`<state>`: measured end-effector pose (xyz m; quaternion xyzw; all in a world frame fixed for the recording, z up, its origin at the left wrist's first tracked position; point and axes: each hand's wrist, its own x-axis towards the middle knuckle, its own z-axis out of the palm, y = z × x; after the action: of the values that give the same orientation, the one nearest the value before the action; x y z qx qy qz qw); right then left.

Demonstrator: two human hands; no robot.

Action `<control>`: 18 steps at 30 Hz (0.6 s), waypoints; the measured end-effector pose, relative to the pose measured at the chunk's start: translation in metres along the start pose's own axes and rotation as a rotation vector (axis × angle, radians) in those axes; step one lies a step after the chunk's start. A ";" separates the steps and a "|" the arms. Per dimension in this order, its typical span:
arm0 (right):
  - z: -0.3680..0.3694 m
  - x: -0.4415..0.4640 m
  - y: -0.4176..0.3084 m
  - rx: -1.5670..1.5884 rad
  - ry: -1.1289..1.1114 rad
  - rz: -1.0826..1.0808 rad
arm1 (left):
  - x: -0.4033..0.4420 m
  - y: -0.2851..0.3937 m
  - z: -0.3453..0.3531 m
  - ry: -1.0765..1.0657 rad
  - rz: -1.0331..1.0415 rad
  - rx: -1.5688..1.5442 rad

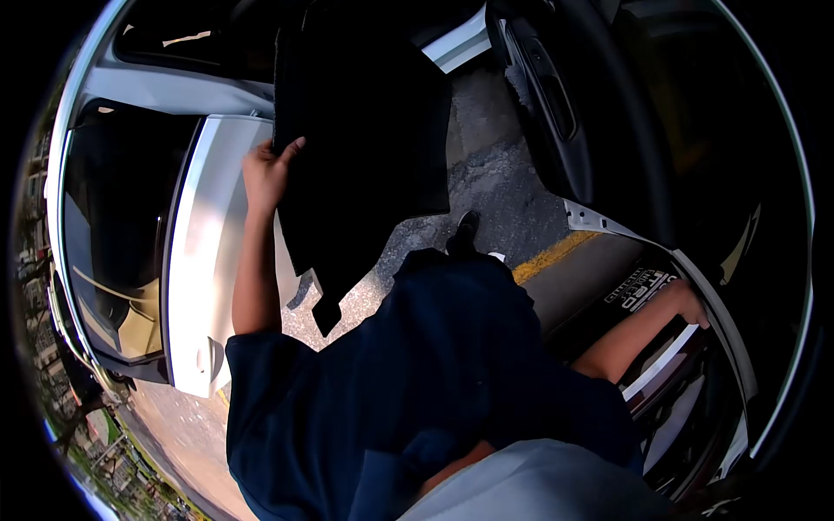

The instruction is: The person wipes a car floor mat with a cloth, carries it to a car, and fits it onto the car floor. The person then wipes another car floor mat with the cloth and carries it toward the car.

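Observation:
My left hand (265,178) is closed on the edge of a large black car floor mat (365,122), thumb lying over its near face. The mat hangs down in front of me; its outline is irregular, with a narrow tab at the lower end. Off to the right, my right hand (682,302) has its fingers curled over the edge of the car's door frame (723,334). Those fingertips are partly hidden.
A white car door (230,226) stands at the left, another dark-trimmed door (556,104) at the upper right. Below are rough asphalt (499,169), a yellow painted line (556,254) and my dark shoe (466,227). White lettering (641,291) shows near my right arm.

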<state>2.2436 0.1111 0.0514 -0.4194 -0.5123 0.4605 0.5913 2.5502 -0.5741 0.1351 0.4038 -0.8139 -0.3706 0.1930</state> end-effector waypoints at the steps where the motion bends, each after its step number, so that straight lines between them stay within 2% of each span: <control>1: -0.001 0.013 0.009 0.048 0.010 0.013 | 0.017 0.008 -0.007 -0.046 -0.043 0.037; 4: -0.009 0.020 0.007 0.248 -0.047 0.064 | 0.053 0.030 -0.017 -0.004 0.027 -0.044; 6: -0.037 -0.028 -0.041 0.426 -0.206 0.109 | 0.074 0.043 -0.029 0.013 -0.016 -0.090; 7: -0.055 -0.048 -0.042 0.385 -0.233 0.081 | 0.085 0.047 -0.038 0.017 -0.025 -0.083; 8: -0.076 -0.070 -0.029 0.186 -0.154 0.116 | 0.097 0.044 -0.047 0.032 -0.013 -0.113; 9: -0.096 -0.105 -0.018 0.138 -0.275 0.362 | 0.103 0.055 -0.054 0.043 -0.031 -0.157; 10: -0.120 -0.116 0.060 0.041 -0.438 0.294 | 0.108 0.065 -0.063 0.047 -0.057 -0.197; 11: -0.138 -0.167 0.099 -0.185 -0.606 0.422 | 0.117 0.068 -0.075 0.056 -0.058 -0.173; 12: -0.152 -0.213 0.135 -0.273 -1.017 0.742 | 0.123 0.076 -0.085 0.070 -0.079 -0.125; 13: -0.155 -0.275 0.146 -0.400 -1.271 0.949 | 0.138 0.072 -0.095 0.078 -0.062 -0.112; 14: -0.154 -0.329 0.154 -0.496 -1.418 1.098 | 0.149 0.065 -0.107 0.091 -0.053 -0.098; 15: -0.151 -0.378 0.155 -0.535 -1.546 1.204 | 0.153 0.069 -0.114 0.085 -0.060 -0.099; 16: -0.150 -0.418 0.175 -0.533 -1.583 1.310 | 0.152 0.082 -0.118 0.084 -0.066 -0.096; 18: -0.136 -0.490 0.181 -0.415 -1.484 1.803 | 0.164 0.085 -0.128 0.095 -0.082 -0.075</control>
<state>2.3329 -0.3294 -0.2483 -0.3471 -0.3143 0.7497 -0.4676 2.4862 -0.7288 0.2857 0.4464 -0.7722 -0.3886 0.2312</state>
